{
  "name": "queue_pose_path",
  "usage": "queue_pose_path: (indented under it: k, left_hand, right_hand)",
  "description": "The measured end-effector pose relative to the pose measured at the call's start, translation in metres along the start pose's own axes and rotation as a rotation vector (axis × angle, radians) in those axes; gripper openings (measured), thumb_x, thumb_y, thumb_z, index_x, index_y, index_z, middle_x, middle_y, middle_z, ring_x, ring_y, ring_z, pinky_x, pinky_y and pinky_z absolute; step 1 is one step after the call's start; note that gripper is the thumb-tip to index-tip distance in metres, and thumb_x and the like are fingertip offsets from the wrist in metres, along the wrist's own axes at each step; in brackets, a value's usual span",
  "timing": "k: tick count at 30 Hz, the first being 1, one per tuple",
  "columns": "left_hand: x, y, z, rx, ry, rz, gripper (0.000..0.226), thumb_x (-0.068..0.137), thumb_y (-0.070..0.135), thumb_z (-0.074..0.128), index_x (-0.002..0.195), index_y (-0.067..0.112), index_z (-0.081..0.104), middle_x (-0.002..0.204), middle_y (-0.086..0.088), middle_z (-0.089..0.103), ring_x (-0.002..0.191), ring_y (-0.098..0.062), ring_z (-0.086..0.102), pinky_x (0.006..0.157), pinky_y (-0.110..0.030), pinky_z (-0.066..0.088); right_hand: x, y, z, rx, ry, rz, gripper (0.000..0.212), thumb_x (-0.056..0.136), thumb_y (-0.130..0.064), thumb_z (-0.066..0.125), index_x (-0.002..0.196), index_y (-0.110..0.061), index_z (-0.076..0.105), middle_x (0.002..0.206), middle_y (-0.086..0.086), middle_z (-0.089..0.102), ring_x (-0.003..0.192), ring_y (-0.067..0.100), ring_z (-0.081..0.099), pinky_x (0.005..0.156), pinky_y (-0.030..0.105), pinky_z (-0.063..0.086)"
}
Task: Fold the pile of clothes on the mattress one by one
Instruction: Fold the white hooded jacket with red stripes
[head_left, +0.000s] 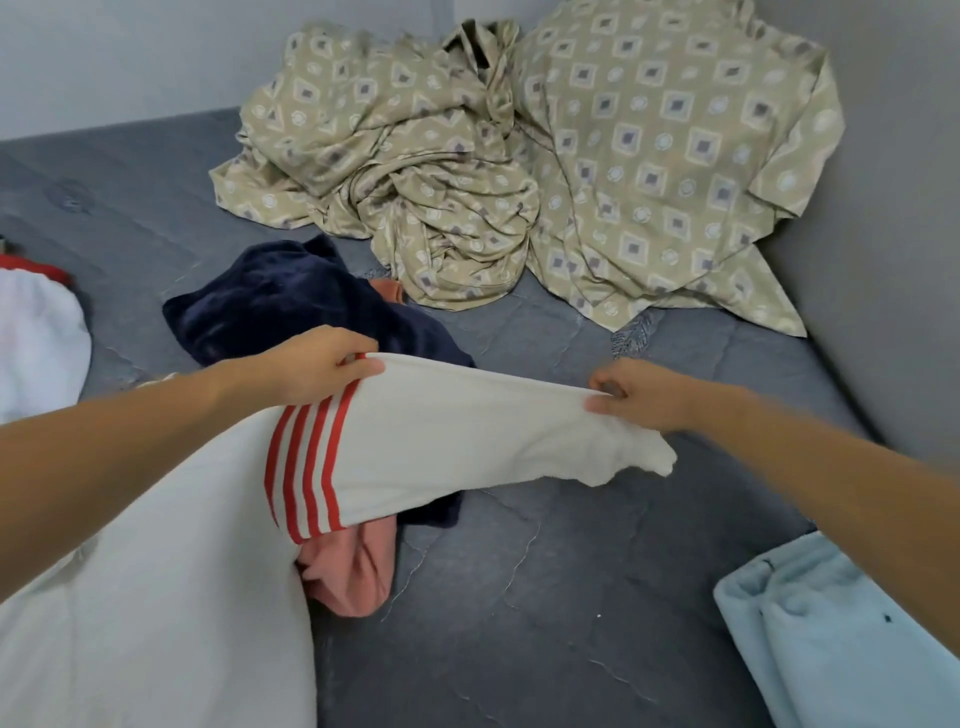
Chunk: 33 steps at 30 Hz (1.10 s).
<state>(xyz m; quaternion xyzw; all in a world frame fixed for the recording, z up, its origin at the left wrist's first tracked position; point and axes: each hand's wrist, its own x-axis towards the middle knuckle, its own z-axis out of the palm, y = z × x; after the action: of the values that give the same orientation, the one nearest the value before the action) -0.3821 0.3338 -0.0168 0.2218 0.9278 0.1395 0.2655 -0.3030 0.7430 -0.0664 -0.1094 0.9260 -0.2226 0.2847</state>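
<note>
Left hand (317, 366) and right hand (641, 395) each pinch the top edge of a white garment (441, 441) with 3 red stripes. It hangs above the mattress (545, 597), near a navy garment (270, 306).

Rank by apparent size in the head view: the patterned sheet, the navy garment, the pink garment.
1. Patterned sheet, clearly the largest.
2. Navy garment, partly hidden under the white striped garment.
3. Pink garment, smallest showing, though mostly covered, so its true size is unsure.
</note>
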Motion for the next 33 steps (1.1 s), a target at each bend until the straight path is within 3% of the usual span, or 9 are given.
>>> queue_pose_path:
  k: [4, 8, 13, 15, 18, 24, 27, 30, 33]
  left_hand:
    - [0.011, -0.002, 0.006, 0.01, 0.012, -0.025, 0.04, 0.104, 0.044, 0.052, 0.079, 0.014, 0.063, 0.072, -0.006, 0.064, 0.067, -0.024, 0.06, 0.075, -0.042, 0.054]
    - [0.022, -0.005, 0.016, 0.014, 0.045, -0.028, 0.043, 0.105, 0.042, 0.053, 0.078, 0.009, 0.06, 0.07, -0.01, 0.062, 0.066, -0.025, 0.058, 0.071, -0.038, 0.05]
    - [0.034, -0.01, 0.034, 0.049, 0.164, -0.016, 0.041, 0.106, 0.044, 0.05, 0.075, 0.018, 0.057, 0.066, 0.0, 0.058, 0.065, -0.017, 0.056, 0.065, -0.035, 0.044]
    - [0.036, -0.011, 0.044, 0.09, 0.234, -0.013, 0.037, 0.107, 0.045, 0.047, 0.079, 0.023, 0.058, 0.072, 0.008, 0.058, 0.07, -0.013, 0.055, 0.069, -0.034, 0.044]
    - [0.036, -0.018, 0.061, 0.188, 0.339, 0.006, 0.037, 0.108, 0.044, 0.042, 0.091, 0.018, 0.061, 0.085, 0.002, 0.063, 0.079, -0.022, 0.059, 0.079, -0.044, 0.05]
    - [0.026, -0.018, 0.073, 0.322, 0.508, 0.07, 0.029, 0.11, 0.037, 0.039, 0.092, 0.015, 0.05, 0.078, -0.001, 0.053, 0.072, -0.028, 0.053, 0.071, -0.047, 0.047]
    - [0.009, -0.015, 0.077, 0.414, 0.596, 0.033, 0.025, 0.11, 0.033, 0.035, 0.101, 0.016, 0.05, 0.09, -0.004, 0.053, 0.079, -0.025, 0.047, 0.074, -0.047, 0.043]
    - [-0.019, -0.018, 0.075, 0.407, 0.626, 0.035, 0.024, 0.108, 0.034, 0.037, 0.117, 0.017, 0.053, 0.108, -0.003, 0.049, 0.093, -0.023, 0.043, 0.087, -0.043, 0.04]
    - [-0.056, -0.035, 0.069, 0.316, 0.571, 0.102, 0.043, 0.107, 0.044, 0.038, 0.144, 0.022, 0.045, 0.137, -0.002, 0.046, 0.122, -0.023, 0.045, 0.112, -0.041, 0.033]
  right_hand:
    - [0.007, 0.015, 0.03, 0.076, 0.128, 0.044, 0.031, 0.106, -0.033, 0.056, 0.084, -0.012, 0.06, 0.074, -0.005, 0.056, 0.07, 0.014, 0.05, 0.061, 0.023, 0.034]
    - [0.01, 0.037, 0.043, 0.033, 0.124, 0.096, 0.059, 0.099, -0.054, 0.06, 0.06, -0.012, 0.044, 0.057, 0.0, 0.045, 0.054, 0.015, 0.041, 0.058, 0.035, 0.035]
    - [0.022, 0.044, 0.058, -0.142, 0.193, 0.215, 0.06, 0.098, -0.06, 0.057, 0.068, -0.008, 0.058, 0.066, 0.009, 0.063, 0.065, 0.026, 0.062, 0.063, 0.04, 0.051]
    - [0.027, 0.042, 0.068, -0.228, 0.29, 0.292, 0.053, 0.102, -0.059, 0.051, 0.071, -0.017, 0.053, 0.071, 0.003, 0.061, 0.073, 0.028, 0.063, 0.061, 0.038, 0.048]
    - [0.04, 0.044, 0.091, -0.339, 0.428, 0.334, 0.038, 0.106, -0.052, 0.046, 0.09, -0.018, 0.055, 0.081, 0.006, 0.064, 0.079, 0.033, 0.065, 0.061, 0.035, 0.041]
    - [0.035, 0.008, 0.112, -0.308, 0.957, 0.292, 0.022, 0.105, -0.029, 0.043, 0.106, -0.011, 0.057, 0.101, 0.009, 0.059, 0.091, 0.031, 0.054, 0.073, 0.044, 0.042]
    - [0.025, -0.041, 0.132, -0.167, 0.694, -0.018, 0.042, 0.103, -0.034, 0.036, 0.136, -0.015, 0.053, 0.134, 0.007, 0.055, 0.114, 0.027, 0.051, 0.088, 0.045, 0.047]
    - [0.03, -0.065, 0.164, -0.242, 0.311, 0.033, 0.059, 0.105, -0.04, 0.03, 0.16, -0.019, 0.033, 0.164, 0.009, 0.035, 0.146, 0.028, 0.037, 0.116, 0.047, 0.037]
    - [0.038, -0.101, 0.162, -0.172, 0.442, 0.148, 0.059, 0.105, -0.031, 0.041, 0.159, -0.012, 0.032, 0.165, 0.014, 0.033, 0.15, 0.033, 0.034, 0.121, 0.049, 0.032]
